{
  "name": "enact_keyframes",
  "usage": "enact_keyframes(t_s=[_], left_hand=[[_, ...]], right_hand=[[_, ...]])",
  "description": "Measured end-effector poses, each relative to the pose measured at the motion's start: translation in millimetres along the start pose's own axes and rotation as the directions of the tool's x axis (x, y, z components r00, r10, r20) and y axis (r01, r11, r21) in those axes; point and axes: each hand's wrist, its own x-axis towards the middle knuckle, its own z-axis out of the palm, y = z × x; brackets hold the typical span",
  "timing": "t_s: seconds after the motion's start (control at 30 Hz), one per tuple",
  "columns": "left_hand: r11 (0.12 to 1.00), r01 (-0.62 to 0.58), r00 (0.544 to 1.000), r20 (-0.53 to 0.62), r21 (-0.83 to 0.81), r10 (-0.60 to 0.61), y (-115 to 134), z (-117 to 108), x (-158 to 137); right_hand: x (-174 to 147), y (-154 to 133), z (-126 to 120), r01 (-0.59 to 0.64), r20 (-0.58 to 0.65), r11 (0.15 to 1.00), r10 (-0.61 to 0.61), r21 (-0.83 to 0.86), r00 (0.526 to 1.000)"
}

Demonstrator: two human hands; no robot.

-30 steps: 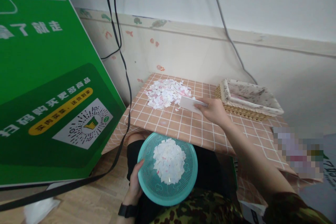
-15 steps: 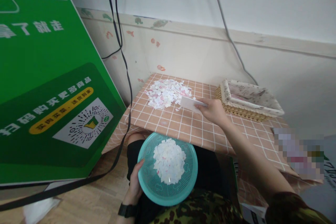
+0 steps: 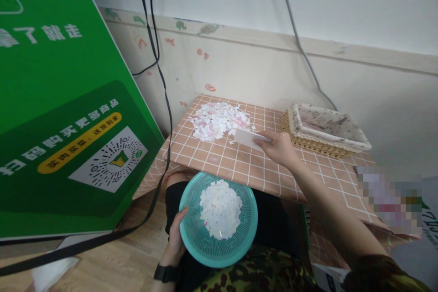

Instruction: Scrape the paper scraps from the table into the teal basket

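A teal plastic colander [image 3: 252, 219] rests over my lap below the table edge, with a heap of small white paper scraps [image 3: 221, 210] inside. My left hand [image 3: 178, 232] grips its left rim, thumb on top and the other fingers hidden underneath. Above the table, my right hand [image 3: 278, 147] is closed on a flat white card [image 3: 247, 138], held on edge. The card's left end is close to a second pile of paper scraps [image 3: 217, 121], white with some pink; whether it touches the scraps I cannot tell.
A wicker basket [image 3: 318, 146] with a patterned cloth lining stands on the right of the checked tablecloth [image 3: 219, 159]. A green sign board [image 3: 68, 100] fills the left side. A black strap [image 3: 167, 96] hangs in front of it, and a grey cable [image 3: 297, 39] runs down the wall.
Almost nothing differs. My right hand and the card have shifted very slightly; the colander and both heaps of scraps look the same.
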Motion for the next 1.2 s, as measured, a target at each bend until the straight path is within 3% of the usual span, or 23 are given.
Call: enact_keyframes(t_s=[0.13, 0.4, 0.57, 0.77, 0.87, 1.0, 1.1, 1.2], left_hand=[[1.000, -0.002, 1.000, 0.004, -0.006, 0.002, -0.7, -1.1, 1.2], [1.000, 0.012, 1.000, -0.003, -0.006, -0.012, 0.7, 1.4, -0.7], [0.999, 0.032, 0.999, 0.013, -0.006, -0.032, 1.4, 3.7, -2.8], [1.000, 0.017, 1.000, 0.016, -0.008, -0.017, 1.0, 2.9, -1.2], [1.000, 0.007, 1.000, 0.017, -0.010, -0.007, 1.4, 3.5, -1.2], [1.000, 0.003, 1.000, -0.014, 0.006, -0.003, 2.1, 6.0, -1.9], [1.000, -0.006, 1.000, -0.028, 0.008, 0.006, 2.1, 6.4, -2.0], [1.000, 0.006, 0.999, -0.054, 0.012, -0.005, 1.3, 4.5, -0.8]], right_hand=[[-0.7, 4.3, 3.8, -0.005, -0.038, 0.999, 0.007, 0.037, 0.999], [4.5, 12.4, 4.8, 0.040, 0.013, 0.992, -0.042, 0.121, 0.999], [16.3, 9.3, 7.8, 0.145, 0.099, 0.974, -0.165, 0.176, 0.981], [-1.6, 15.0, -21.9, 0.179, 0.192, 0.973, -0.206, 0.148, 0.960], [-27.1, 6.7, -32.9, 0.165, 0.147, 0.985, -0.172, 0.058, 0.974], [-67.7, -28.9, -7.3, 0.188, 0.046, 0.982, -0.188, 0.009, 0.981], [-88.4, -53.1, 25.7, 0.261, 0.096, 0.964, -0.265, 0.057, 0.959], [-95.5, -53.6, 43.8, 0.223, 0.048, 0.975, -0.223, 0.009, 0.974]])
